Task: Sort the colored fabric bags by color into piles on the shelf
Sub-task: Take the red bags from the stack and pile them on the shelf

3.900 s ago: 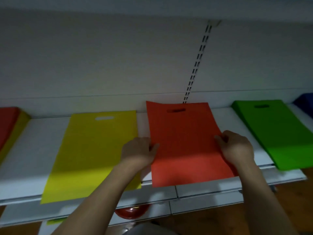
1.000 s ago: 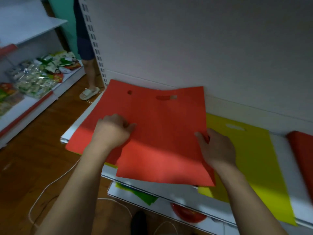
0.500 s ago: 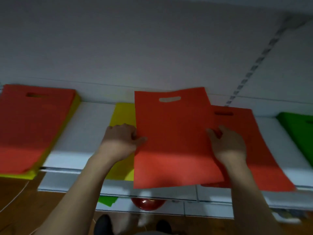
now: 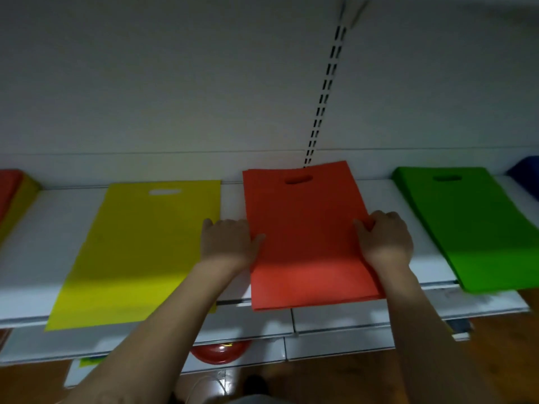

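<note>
Your left hand (image 4: 226, 243) and right hand (image 4: 385, 239) each pinch a side edge of the orange bag (image 4: 306, 234) atop its pile on the shelf (image 4: 408, 304) — light, floppy, slippery, I'd judge — so keep each grip at mid-edge.

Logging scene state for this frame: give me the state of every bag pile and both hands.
orange bag pile: stacked flat on the shelf, front edge overhanging, held at both sides
yellow bag: flat on the shelf, untouched, front edge overhanging
green bag pile: flat on the shelf, untouched
mixed pile: far left, orange over yellow, unsorted
blue bag: mostly out of frame
left hand: grips orange pile's left edge
right hand: grips its right edge
</note>
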`<state>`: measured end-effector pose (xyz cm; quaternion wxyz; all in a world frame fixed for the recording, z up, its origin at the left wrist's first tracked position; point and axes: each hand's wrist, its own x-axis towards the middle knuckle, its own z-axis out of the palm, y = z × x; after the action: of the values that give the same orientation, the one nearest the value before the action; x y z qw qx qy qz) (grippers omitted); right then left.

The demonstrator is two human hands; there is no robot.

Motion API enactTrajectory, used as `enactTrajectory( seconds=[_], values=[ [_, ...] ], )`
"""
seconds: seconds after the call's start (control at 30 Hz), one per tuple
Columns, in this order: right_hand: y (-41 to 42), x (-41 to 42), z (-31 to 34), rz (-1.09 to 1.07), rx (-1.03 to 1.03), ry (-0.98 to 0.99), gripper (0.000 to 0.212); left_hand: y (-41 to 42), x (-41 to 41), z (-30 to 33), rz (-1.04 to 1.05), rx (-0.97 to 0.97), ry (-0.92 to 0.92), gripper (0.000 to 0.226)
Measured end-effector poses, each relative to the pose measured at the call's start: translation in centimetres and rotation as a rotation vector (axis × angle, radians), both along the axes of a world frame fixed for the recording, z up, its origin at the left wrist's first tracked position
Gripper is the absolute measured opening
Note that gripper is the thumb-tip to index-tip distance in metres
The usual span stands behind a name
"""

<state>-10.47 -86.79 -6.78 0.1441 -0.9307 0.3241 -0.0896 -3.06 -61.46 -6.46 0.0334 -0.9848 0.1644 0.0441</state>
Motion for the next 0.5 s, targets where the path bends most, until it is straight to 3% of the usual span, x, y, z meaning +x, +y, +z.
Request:
enactTrajectory(
  seconds=[0.1,0.27,0.5],
  values=[
    [-0.7,0.3,-0.7,-0.038,0.061,0.039,0.048,-0.9,0.1,0.4,0.033,0.064,0.019,0.057],
    [-1.0,0.9,-1.4,-0.048,0.135,0.067,0.053,-1.5,0.5,0.1,0.052,0.013,0.142,0.057],
    [-1.3,1.3,-1.5,-0.042,0.149,0.065,0.053,-1.4,1.0,-0.5,0.042,-0.018,0.125,0.054]
  ],
)
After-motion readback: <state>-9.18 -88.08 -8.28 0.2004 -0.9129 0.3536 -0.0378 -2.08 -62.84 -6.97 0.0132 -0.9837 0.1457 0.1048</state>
